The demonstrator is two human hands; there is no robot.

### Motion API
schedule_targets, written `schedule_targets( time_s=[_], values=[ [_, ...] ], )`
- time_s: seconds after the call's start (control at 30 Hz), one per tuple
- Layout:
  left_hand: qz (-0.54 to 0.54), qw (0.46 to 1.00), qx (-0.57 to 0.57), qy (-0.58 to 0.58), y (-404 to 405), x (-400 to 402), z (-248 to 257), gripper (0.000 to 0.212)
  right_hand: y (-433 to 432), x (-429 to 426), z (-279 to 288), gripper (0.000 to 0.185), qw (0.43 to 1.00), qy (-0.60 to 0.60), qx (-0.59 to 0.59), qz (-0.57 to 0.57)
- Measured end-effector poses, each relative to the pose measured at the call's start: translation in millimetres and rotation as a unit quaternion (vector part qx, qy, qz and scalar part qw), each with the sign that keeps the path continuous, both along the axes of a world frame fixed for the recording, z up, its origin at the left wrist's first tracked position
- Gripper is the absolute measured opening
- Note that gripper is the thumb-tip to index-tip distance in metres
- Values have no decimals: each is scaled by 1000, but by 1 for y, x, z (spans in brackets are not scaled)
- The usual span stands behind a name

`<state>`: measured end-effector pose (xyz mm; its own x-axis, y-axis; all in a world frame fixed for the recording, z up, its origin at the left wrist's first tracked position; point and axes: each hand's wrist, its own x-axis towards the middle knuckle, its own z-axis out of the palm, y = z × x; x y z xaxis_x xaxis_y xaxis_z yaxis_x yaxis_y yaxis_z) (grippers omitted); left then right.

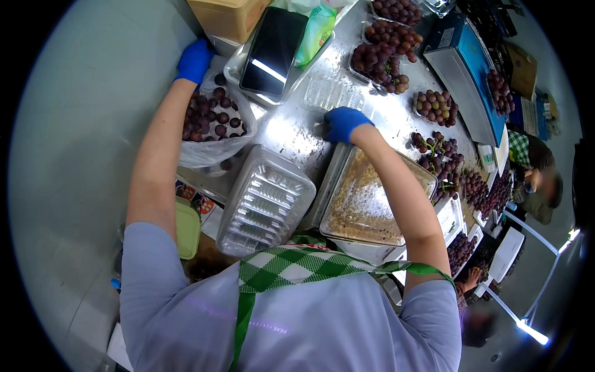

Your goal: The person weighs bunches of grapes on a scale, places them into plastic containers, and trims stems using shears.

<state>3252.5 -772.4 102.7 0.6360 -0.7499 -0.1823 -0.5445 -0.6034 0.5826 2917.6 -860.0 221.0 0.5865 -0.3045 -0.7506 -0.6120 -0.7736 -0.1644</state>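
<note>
My left hand (pixel 194 63), in a blue glove, is at the far rim of a plastic-lined container of loose dark grapes (pixel 209 114); its fingers are mostly hidden. My right hand (pixel 345 124), also in a blue glove, is over the metal table (pixel 288 132), just below a clear plastic tray (pixel 327 93); what its fingertips touch is unclear. Nearer my body stand a stack of clear ribbed plastic trays (pixel 267 204) and a stained metal box (pixel 367 200). A black smartphone (pixel 274 51) rests on a container beyond the grapes.
Clear trays of grapes (pixel 379 60) are at the back, with another filled tray (pixel 436 107) farther right. Loose bunches (pixel 439 158) lie beside the metal box. A blue-topped scale-like device (pixel 474 83) stands at right. Other people (pixel 539 186) are beyond the table's right side.
</note>
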Motion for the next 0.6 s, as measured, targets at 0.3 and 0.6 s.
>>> schedule_targets(
  time_s=[0.3, 0.6],
  values=[
    [-85, 980, 101, -152, 34, 9, 28, 31, -9, -20, -2, 26, 989, 147, 16, 27],
    [-33, 998, 38, -24, 118, -67, 149, 32, -25, -104, -21, 40, 997, 76, -14, -30]
  ],
)
